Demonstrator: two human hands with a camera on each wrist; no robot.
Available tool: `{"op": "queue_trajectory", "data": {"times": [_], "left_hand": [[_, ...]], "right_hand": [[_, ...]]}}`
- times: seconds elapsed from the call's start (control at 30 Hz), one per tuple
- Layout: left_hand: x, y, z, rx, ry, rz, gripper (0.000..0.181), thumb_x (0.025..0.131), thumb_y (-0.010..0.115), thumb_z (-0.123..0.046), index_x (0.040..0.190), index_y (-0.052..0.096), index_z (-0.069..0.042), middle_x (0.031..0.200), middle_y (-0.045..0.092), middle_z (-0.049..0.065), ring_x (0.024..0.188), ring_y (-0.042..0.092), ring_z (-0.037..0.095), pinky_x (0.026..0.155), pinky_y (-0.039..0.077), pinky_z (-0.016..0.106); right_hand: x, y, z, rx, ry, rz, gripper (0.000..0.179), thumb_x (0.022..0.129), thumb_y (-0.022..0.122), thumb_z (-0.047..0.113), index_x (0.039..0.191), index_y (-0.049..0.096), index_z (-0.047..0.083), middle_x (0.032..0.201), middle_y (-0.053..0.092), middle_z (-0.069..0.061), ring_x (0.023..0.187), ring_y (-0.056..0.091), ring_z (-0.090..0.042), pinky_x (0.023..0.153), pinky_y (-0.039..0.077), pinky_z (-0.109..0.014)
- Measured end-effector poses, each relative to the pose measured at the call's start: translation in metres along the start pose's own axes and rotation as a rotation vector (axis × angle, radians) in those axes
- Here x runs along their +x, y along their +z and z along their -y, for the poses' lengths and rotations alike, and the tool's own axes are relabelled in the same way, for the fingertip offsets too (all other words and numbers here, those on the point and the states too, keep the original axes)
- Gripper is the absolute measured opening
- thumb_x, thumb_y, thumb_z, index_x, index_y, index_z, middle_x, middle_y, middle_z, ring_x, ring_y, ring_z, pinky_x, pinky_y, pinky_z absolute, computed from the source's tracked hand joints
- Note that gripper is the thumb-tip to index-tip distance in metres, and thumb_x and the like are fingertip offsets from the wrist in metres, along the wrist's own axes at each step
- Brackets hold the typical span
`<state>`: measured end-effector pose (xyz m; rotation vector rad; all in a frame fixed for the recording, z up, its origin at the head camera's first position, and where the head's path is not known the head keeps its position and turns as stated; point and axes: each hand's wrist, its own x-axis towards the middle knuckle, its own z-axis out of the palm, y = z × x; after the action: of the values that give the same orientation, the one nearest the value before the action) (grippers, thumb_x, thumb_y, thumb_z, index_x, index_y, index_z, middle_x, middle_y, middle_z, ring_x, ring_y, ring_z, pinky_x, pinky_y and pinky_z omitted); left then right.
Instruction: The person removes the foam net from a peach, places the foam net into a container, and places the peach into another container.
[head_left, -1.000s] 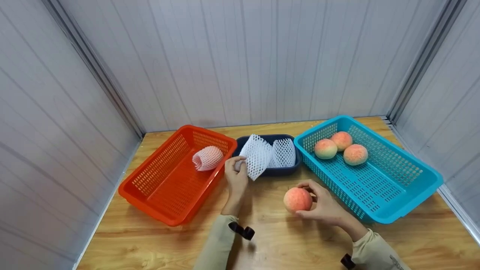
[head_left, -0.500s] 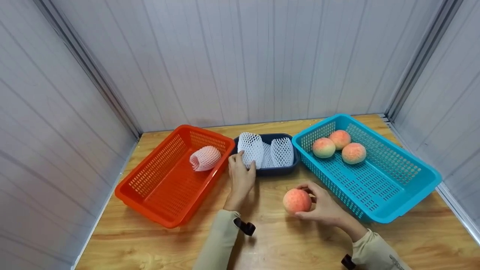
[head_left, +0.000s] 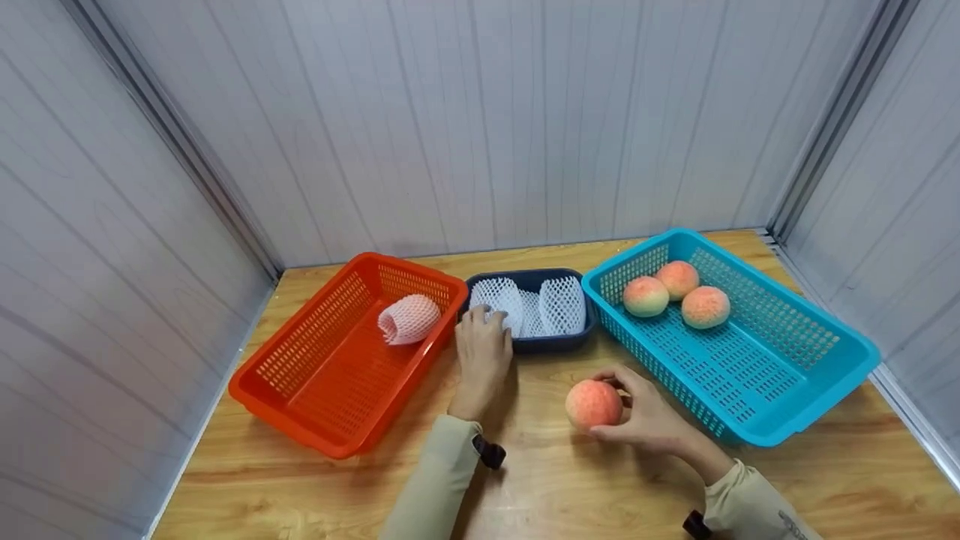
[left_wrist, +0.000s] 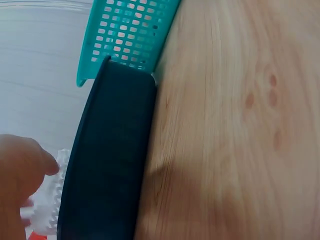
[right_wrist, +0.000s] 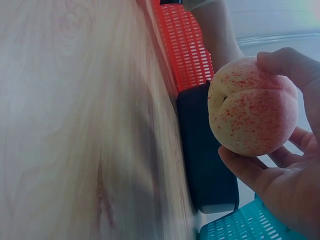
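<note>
My left hand (head_left: 482,351) reaches over the near left edge of a dark blue tray (head_left: 553,343). Its bent fingers touch a white foam net sleeve (head_left: 495,291) inside; whether they pinch it is hidden. In the left wrist view the thumb (left_wrist: 30,162) lies beside white foam netting (left_wrist: 55,200) behind the tray wall. Two other foam net sleeves share the tray, including one at the right (head_left: 562,306). My right hand (head_left: 649,416) grips a peach (head_left: 592,405) between thumb and fingers, in front of the tray. The right wrist view shows this peach (right_wrist: 252,107) closely, red-speckled and bare.
An orange-red basket (head_left: 322,427) stands left of the tray, holding a peach in a foam net (head_left: 410,319). At the right, a turquoise basket (head_left: 780,375) holds three bare peaches (head_left: 705,307). Pale panel walls (head_left: 480,127) enclose the wooden table (head_left: 555,480).
The foam net sleeve at my left hand has gone from raised above the tray to lying low inside it. My left hand has moved forward over it. My right hand keeps its peach in place.
</note>
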<state>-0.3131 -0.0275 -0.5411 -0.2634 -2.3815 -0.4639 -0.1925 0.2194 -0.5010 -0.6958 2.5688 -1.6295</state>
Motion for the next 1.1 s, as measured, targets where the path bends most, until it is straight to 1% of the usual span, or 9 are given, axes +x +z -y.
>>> {"op": "queue_trajectory", "data": {"times": [0.13, 0.27, 0.37, 0.5, 0.63, 0.8, 0.9, 1.0, 1.1], "left_hand": [[0.004, 0.001, 0.002, -0.049, 0.047, 0.018, 0.008, 0.078, 0.078, -0.01, 0.085, 0.074, -0.011, 0.084, 0.063, 0.006, 0.076, 0.059, 0.028, 0.066, 0.049, 0.038], [0.012, 0.002, 0.003, -0.071, 0.004, 0.09, 0.005, 0.077, 0.079, -0.011, 0.081, 0.076, -0.011, 0.078, 0.065, 0.004, 0.073, 0.062, 0.028, 0.065, 0.052, 0.038], [0.018, 0.003, 0.003, -0.061, -0.049, 0.188, 0.003, 0.079, 0.078, -0.015, 0.077, 0.076, -0.013, 0.078, 0.068, 0.004, 0.074, 0.065, 0.028, 0.065, 0.053, 0.04], [0.022, 0.004, 0.0, 0.034, -0.078, 0.338, 0.031, 0.092, 0.066, -0.034, 0.074, 0.073, -0.01, 0.079, 0.07, 0.012, 0.074, 0.067, 0.032, 0.066, 0.054, 0.045], [0.015, 0.002, -0.007, 0.19, 0.003, 0.421, 0.057, 0.1, 0.042, -0.049, 0.076, 0.073, -0.008, 0.085, 0.069, 0.013, 0.089, 0.061, 0.036, 0.081, 0.046, 0.048], [-0.001, -0.001, -0.013, 0.269, 0.067, 0.381, 0.049, 0.1, 0.044, -0.044, 0.085, 0.073, -0.008, 0.097, 0.062, 0.014, 0.099, 0.05, 0.035, 0.081, 0.039, 0.045], [-0.005, -0.004, -0.015, 0.259, 0.069, 0.348, 0.044, 0.097, 0.052, -0.043, 0.09, 0.072, -0.005, 0.097, 0.06, 0.014, 0.093, 0.054, 0.034, 0.079, 0.042, 0.043], [-0.006, -0.008, -0.017, 0.246, 0.076, 0.346, 0.043, 0.096, 0.054, -0.044, 0.096, 0.07, -0.004, 0.096, 0.062, 0.015, 0.087, 0.061, 0.035, 0.087, 0.044, 0.047], [-0.004, -0.011, -0.017, 0.23, 0.078, 0.382, 0.044, 0.097, 0.052, -0.045, 0.101, 0.068, -0.004, 0.098, 0.065, 0.015, 0.087, 0.064, 0.037, 0.096, 0.04, 0.052]], "right_hand": [[-0.001, -0.002, 0.012, -0.005, 0.017, 0.009, 0.06, 0.069, 0.086, 0.005, 0.119, 0.053, -0.002, 0.114, 0.055, -0.012, 0.105, 0.055, -0.032, 0.087, 0.049, -0.053], [-0.002, -0.003, 0.011, -0.005, 0.014, 0.0, 0.06, 0.069, 0.086, 0.005, 0.119, 0.053, -0.001, 0.114, 0.055, -0.013, 0.105, 0.055, -0.032, 0.088, 0.049, -0.053], [-0.002, -0.001, 0.003, -0.004, 0.016, -0.009, 0.062, 0.069, 0.087, 0.008, 0.12, 0.053, -0.001, 0.115, 0.055, -0.012, 0.105, 0.055, -0.03, 0.088, 0.049, -0.052], [-0.001, 0.001, -0.018, -0.018, 0.032, -0.007, 0.066, 0.069, 0.089, 0.017, 0.123, 0.053, 0.002, 0.117, 0.055, -0.01, 0.108, 0.055, -0.028, 0.09, 0.049, -0.051], [0.0, -0.001, -0.033, -0.026, 0.029, -0.01, 0.066, 0.069, 0.089, 0.026, 0.122, 0.053, 0.009, 0.117, 0.055, -0.006, 0.107, 0.055, -0.023, 0.09, 0.05, -0.047], [0.001, -0.001, -0.036, -0.036, -0.012, -0.019, 0.065, 0.069, 0.089, 0.029, 0.121, 0.054, 0.011, 0.115, 0.056, -0.005, 0.104, 0.057, -0.023, 0.086, 0.051, -0.045], [0.0, 0.0, -0.036, -0.038, -0.023, -0.02, 0.066, 0.069, 0.089, 0.029, 0.121, 0.054, 0.009, 0.115, 0.056, -0.004, 0.104, 0.057, -0.023, 0.086, 0.052, -0.045], [-0.001, 0.0, -0.034, -0.031, -0.011, -0.024, 0.067, 0.068, 0.09, 0.029, 0.121, 0.054, 0.01, 0.115, 0.056, -0.003, 0.104, 0.057, -0.023, 0.086, 0.052, -0.044], [-0.001, 0.0, -0.034, -0.03, -0.007, -0.022, 0.066, 0.068, 0.09, 0.029, 0.121, 0.054, 0.012, 0.115, 0.056, -0.002, 0.104, 0.057, -0.022, 0.086, 0.052, -0.044]]}}
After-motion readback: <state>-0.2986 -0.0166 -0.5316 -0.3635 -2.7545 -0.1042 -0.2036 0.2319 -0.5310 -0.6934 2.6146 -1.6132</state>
